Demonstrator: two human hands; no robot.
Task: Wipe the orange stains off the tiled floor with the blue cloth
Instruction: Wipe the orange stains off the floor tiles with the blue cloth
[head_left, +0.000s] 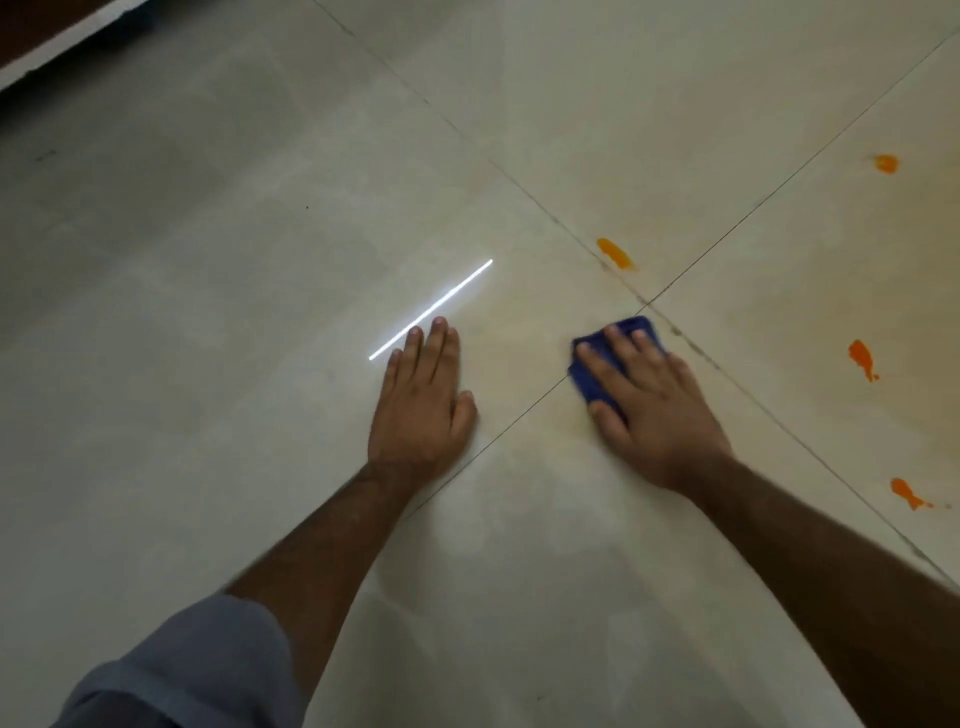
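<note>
The left hand (421, 405) lies flat on the glossy beige tiled floor (208, 260), fingers straight and holding nothing. Beside it, the right hand (654, 405) presses the folded blue cloth (589, 379) down with spread fingers, just short of the tile-joint crossing (647, 303). Beyond that crossing sits one orange stain (615, 253); three more (862, 359) lie to its right.

Tiled floor (260, 234): four orange stains (615, 253) right side, blue cloth (592, 379) by grout crossing, both hands flat on it.
</note>
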